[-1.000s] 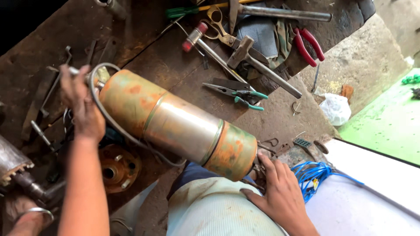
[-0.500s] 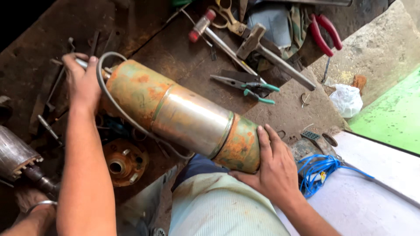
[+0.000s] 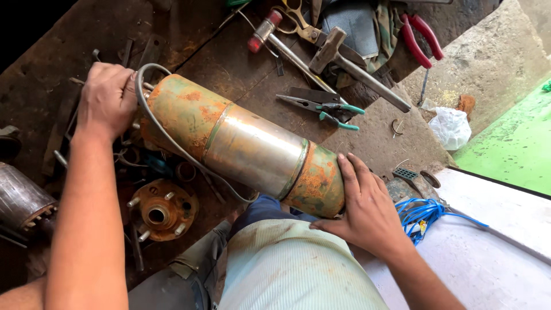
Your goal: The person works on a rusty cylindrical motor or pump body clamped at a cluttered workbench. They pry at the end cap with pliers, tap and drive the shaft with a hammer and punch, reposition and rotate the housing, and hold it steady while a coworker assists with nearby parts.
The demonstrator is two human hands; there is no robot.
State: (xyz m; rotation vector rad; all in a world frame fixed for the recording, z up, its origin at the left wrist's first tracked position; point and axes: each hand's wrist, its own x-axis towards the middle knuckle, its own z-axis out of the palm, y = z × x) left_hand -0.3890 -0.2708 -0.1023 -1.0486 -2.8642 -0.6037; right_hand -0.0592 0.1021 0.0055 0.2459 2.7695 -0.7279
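So there's this big rusty motor cylinder (image 3: 247,146), green paint flaking off the ends and a bare steel band in the middle, lying tilted across the person's lap and the grimy workbench (image 3: 189,34). The left hand (image 3: 106,100) is wrapped around the far end, right where a grey cable (image 3: 166,135) loops out. The right hand (image 3: 367,206) is pressed flat, fingers spread, against the near end cap. Hands are well apart, one on each end. Hammers (image 3: 338,54), green-handled pliers (image 3: 327,106) and a rusty flange (image 3: 162,209) lie around it.
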